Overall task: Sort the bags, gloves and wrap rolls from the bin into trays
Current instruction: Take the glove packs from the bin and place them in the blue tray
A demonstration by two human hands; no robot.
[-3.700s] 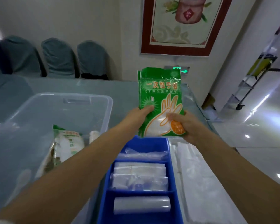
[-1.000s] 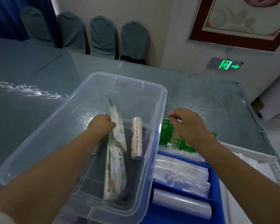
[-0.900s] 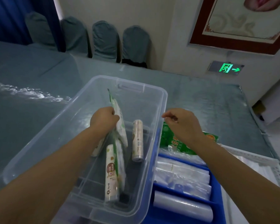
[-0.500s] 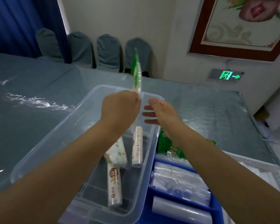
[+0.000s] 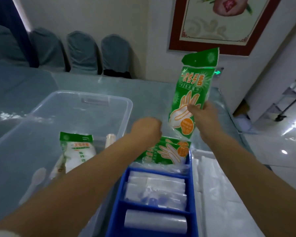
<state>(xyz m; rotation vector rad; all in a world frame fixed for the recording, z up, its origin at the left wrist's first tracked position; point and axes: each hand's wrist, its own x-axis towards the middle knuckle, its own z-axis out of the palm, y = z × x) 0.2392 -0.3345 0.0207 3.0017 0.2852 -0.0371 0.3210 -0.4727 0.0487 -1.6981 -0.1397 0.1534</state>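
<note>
My right hand [image 5: 203, 115] grips a green glove pack [image 5: 193, 89] by its lower half and holds it upright above the far end of the blue tray [image 5: 115, 211]. Another green glove pack [image 5: 167, 151] lies flat in that far compartment. My left hand [image 5: 147, 130] hovers just above it as a closed fist, with nothing visible in it. The tray's middle compartment holds clear bags [image 5: 157, 187] and the near one a wrap roll [image 5: 154, 221]. The clear bin [image 5: 92, 101] on the left holds a green-and-white pack [image 5: 79, 149] and a roll [image 5: 110, 139].
A white tray [image 5: 197, 153] with white bags lies right of the blue tray. Everything stands on a table under a blue-grey cloth [image 5: 152, 93]. Covered chairs [image 5: 82, 50] line the far wall. The table's right edge drops to a shiny floor.
The glove pack passed from my left hand to my right hand and moved right, from over the bin to over the blue tray. My left hand let go and dropped to the tray's far end.
</note>
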